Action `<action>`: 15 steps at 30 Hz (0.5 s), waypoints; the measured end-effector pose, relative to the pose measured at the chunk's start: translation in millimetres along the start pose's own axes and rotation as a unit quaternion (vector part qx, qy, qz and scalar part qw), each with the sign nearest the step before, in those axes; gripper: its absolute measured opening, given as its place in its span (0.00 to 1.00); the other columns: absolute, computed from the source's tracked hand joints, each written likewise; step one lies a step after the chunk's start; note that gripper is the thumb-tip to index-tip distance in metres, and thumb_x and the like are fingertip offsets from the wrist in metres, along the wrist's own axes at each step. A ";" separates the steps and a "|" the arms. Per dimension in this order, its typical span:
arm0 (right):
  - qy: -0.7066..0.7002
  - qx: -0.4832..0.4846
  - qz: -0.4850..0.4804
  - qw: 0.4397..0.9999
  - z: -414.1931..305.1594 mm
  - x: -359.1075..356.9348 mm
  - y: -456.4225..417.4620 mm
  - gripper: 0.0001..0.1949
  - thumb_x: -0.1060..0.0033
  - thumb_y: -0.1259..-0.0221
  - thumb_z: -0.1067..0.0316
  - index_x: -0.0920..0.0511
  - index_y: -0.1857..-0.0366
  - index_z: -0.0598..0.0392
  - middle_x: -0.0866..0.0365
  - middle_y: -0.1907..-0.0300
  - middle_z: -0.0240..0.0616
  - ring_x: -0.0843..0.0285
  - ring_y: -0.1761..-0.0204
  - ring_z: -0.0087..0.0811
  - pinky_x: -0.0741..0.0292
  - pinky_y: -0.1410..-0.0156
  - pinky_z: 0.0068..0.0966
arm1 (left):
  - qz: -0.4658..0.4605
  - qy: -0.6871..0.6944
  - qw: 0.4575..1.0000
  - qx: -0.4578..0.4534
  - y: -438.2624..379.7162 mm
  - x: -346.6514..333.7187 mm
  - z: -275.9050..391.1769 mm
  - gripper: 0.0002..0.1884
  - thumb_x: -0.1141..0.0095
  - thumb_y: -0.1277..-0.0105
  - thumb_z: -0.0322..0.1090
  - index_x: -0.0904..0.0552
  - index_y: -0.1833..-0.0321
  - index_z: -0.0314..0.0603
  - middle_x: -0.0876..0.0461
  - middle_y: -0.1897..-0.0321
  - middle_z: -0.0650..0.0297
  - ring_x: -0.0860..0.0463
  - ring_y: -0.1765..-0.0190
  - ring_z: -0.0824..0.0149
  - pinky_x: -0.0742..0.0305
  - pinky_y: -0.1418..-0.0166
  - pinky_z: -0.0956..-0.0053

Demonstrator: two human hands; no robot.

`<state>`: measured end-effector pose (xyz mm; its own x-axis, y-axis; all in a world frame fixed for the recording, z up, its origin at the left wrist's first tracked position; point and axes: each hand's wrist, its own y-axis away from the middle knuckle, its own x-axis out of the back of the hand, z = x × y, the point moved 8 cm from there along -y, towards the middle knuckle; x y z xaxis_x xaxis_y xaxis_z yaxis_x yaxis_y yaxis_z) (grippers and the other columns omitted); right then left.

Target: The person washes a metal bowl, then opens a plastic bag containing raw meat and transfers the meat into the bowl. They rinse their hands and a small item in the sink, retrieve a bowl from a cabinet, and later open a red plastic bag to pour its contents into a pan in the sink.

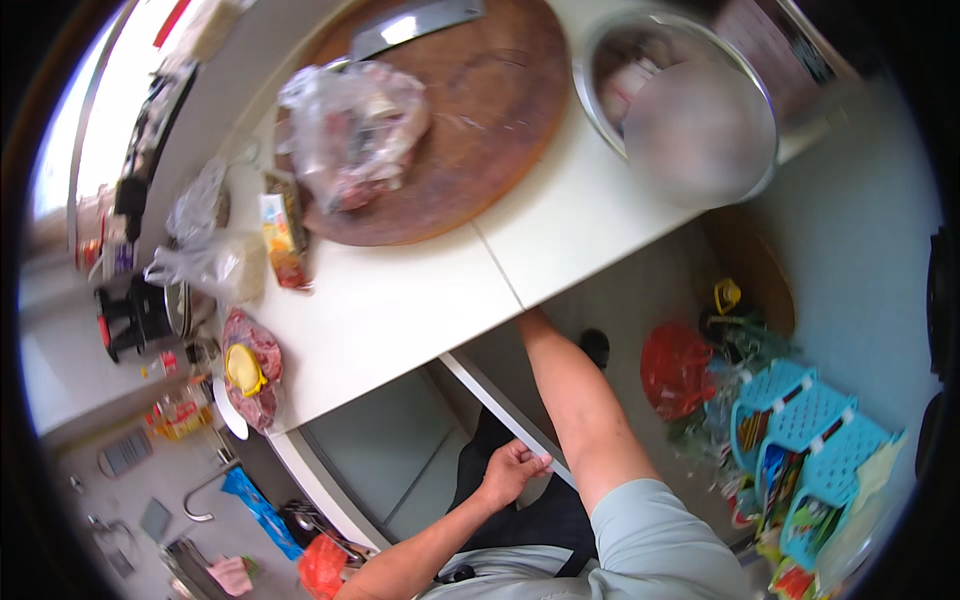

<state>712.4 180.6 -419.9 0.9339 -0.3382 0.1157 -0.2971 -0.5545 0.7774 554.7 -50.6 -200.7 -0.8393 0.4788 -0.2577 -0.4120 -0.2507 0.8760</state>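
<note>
My left hand [517, 471] grips the free edge of a cabinet door [491, 405], which stands swung out below the white countertop [397, 300]. My right forearm reaches in under the counter's front edge, and the hand itself is hidden there. On the counter above lies a round wooden chopping board [480, 150]. Meat in a clear plastic bag [352, 135] rests on the board, with a cleaver [420, 26] near its far rim. To the board's right stands a metal basin [589, 90], its contents partly blurred.
At the counter's left are a raw meat slab [255, 330] bearing a yellow-rimmed round item, a seasoning packet [281, 232] and plastic bags [232, 262]. A sink tap [199, 516] is at lower left. On the right floor stand blue plastic baskets [814, 420] and a red bag [675, 371].
</note>
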 end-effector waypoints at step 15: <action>0.009 0.119 0.153 0.981 -1.2 418.8 243.0 0.07 0.43 0.31 0.69 0.18 0.56 0.57 0.17 0.66 0.34 0.18 0.67 0.24 0.17 0.61 0.22 | 0.052 -0.177 0.978 -0.100 -44.6 -93.1 99.9 0.18 0.40 0.30 0.40 0.26 0.44 0.38 0.19 0.71 0.57 0.18 0.73 0.64 0.21 0.70 0.68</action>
<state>1031.7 -94.8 -181.8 0.7963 -0.5045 0.3336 -0.6003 -0.5916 0.5382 686.7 0.0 -175.0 -0.7195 0.6943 0.0171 -0.4218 -0.4564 0.7834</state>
